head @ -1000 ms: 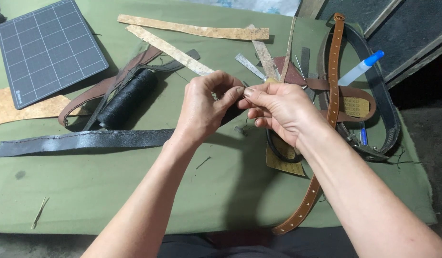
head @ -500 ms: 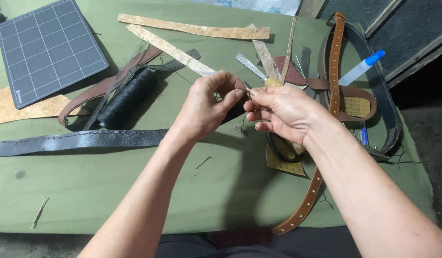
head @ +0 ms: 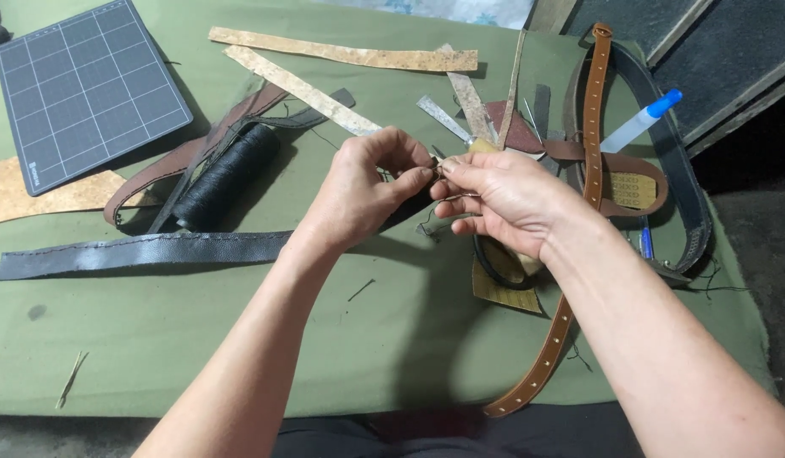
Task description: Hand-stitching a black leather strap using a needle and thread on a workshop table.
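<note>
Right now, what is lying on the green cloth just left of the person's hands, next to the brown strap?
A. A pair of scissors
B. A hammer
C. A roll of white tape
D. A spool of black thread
D. A dark spool of black thread lies on the green cloth, left of the left hand and beside the brown strap; no scissors, hammer or white tape show there.

left hand (head: 358, 191) fingertips now pinched against right hand (head: 503, 199), small gap closed, hands slightly lower
</note>
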